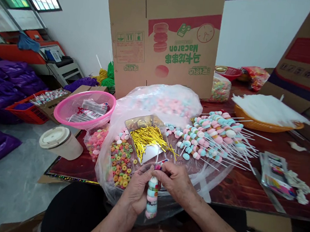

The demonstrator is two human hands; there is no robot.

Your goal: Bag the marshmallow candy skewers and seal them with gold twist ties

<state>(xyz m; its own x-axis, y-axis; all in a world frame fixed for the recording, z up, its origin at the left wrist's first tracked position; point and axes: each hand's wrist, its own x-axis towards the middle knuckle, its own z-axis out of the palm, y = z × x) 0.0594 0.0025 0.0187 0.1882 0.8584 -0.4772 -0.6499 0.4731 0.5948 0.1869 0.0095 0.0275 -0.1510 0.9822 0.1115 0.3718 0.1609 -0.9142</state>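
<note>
Close to the table's front edge, a wrapped marshmallow skewer (152, 202) hangs with its candy end down and its white stick up. My left hand (138, 187) is closed around its upper left side. The fingers of my right hand (177, 181) pinch the gathered wrapper at the stick. Whether a twist tie is between the fingertips is hidden. Just beyond my hands lies an open pack of gold twist ties (148, 137). Fruit-coloured candy rings (122, 164) lie to its left, and a pile of unwrapped marshmallow skewers (211, 136) to its right.
A large clear bag of marshmallows (162, 100) stands before an upright cardboard box (164, 38). Left are a pink basket (60, 106) of wrappers and a lidded cup (61, 142). An orange basket (255, 124) and flat packets (273, 175) sit right.
</note>
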